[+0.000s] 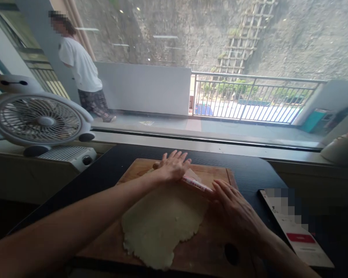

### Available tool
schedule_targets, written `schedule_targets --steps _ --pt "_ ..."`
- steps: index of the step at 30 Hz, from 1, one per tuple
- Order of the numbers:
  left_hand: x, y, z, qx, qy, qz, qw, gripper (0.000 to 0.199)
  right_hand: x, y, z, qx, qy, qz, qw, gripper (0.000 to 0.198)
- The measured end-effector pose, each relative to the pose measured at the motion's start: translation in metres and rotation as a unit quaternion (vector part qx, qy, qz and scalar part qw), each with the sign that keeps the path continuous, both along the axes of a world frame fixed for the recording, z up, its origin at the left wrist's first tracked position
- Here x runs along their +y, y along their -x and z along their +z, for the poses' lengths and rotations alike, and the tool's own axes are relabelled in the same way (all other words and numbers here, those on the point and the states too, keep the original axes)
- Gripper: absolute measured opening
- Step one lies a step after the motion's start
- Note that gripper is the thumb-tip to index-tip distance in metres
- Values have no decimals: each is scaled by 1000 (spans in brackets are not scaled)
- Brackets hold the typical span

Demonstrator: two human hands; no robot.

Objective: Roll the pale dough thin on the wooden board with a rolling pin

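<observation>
A wide, thin sheet of dough (165, 220) with a ragged edge lies on a wooden cutting board (104, 247). Across its far part runs a rolling pin (197, 182) with a printed wrapper around its middle. My left hand (175, 166) rests on the pin toward its left end, palm down with fingers stretched and spread. Near the opposite end, my right hand (232, 200) lies over the pin with its fingers extended. That end of the pin is hidden under the right hand.
The board sits on a dark table (84, 197). A phone (298, 231) with its screen lit lies at the right. A white fan (46, 119) stands at the left by the window. Beyond the glass, a person (81, 65) is in a walkway with a railing (249, 98).
</observation>
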State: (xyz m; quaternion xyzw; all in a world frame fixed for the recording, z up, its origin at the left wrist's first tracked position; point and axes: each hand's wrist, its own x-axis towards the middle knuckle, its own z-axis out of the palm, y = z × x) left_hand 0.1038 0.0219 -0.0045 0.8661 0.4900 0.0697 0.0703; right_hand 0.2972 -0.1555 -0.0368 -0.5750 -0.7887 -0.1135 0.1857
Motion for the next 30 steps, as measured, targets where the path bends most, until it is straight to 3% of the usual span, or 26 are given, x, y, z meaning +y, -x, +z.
schedule_targets --steps 3,5,9,13,17,20,22,25,30 --pt "-24 33 -5 36 -24 -65 997 61 -25 16 -6 -18 -5 55 998 57" --pt "-25 38 -5 44 -34 -80 995 61 -25 20 -5 -15 8 34 999 58" --pt "13 3 -2 21 -27 -36 999 63 21 7 9 21 74 -83 993 51" --pt "43 -30 2 -13 -52 20 998 60 57 -8 22 47 135 -125 982 49" --pt "19 -3 -2 -11 -57 -21 998 58 28 6 14 33 99 -68 992 48" --pt "-13 31 -6 15 -60 -70 996 58 -8 23 3 16 47 4 999 58" --pt "-20 40 -6 29 -61 -84 994 59 -16 27 0 12 29 27 999 64" --pt "-1 24 -4 25 -52 -76 995 61 6 17 7 23 58 -19 998 55" --pt "55 -36 4 -21 -78 18 997 64 67 -12 25 50 176 -112 977 44"
